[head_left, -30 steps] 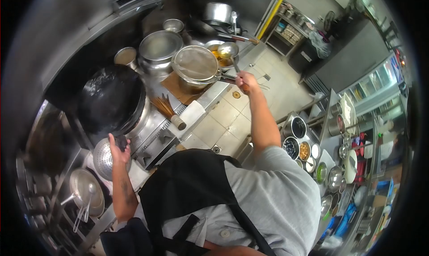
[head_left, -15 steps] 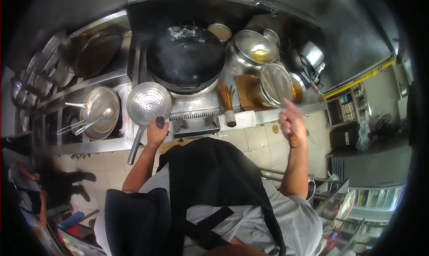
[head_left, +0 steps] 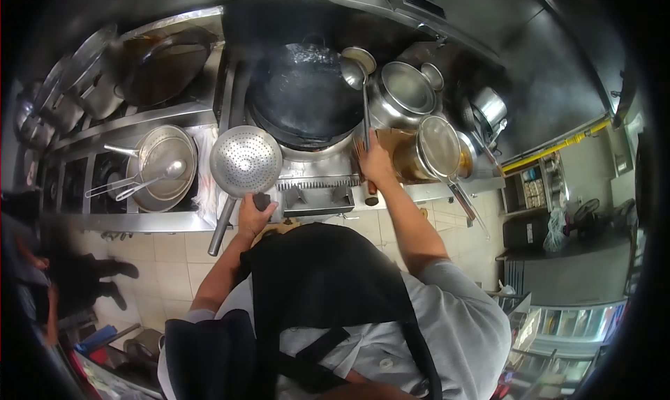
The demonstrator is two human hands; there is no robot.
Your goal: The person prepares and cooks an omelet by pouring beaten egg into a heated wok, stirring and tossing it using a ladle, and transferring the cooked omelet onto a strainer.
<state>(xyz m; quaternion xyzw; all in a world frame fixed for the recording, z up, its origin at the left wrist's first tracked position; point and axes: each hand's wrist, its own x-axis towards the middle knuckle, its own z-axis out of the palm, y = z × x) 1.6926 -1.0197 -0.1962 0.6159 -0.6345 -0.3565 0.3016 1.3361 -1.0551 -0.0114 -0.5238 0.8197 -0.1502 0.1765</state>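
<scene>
My right hand (head_left: 377, 164) is wrapped round the shaft of a ladle (head_left: 353, 73). The ladle's bowl points away from me over the right rim of a large black wok (head_left: 300, 96), and its wooden handle end sticks out below the hand. Partly hidden behind this hand is a bamboo brush (head_left: 360, 150). My left hand (head_left: 252, 216) is closed on a short dark object (head_left: 262, 201) whose kind I cannot tell. Just beyond it lies a perforated skimmer (head_left: 246, 161), its handle passing left of the hand.
A mesh strainer (head_left: 440, 145) rests over a pot on the right, in front of a steel pot (head_left: 407, 89). Nested strainers (head_left: 164, 164) sit on the left burners, with another wok (head_left: 167, 69) behind. A person (head_left: 42, 267) stands at the far left.
My right hand has swung left from beside the mesh strainer to the wok's right side, bringing the ladle with it. My left hand keeps its place beside the skimmer handle. The view has shifted slightly.
</scene>
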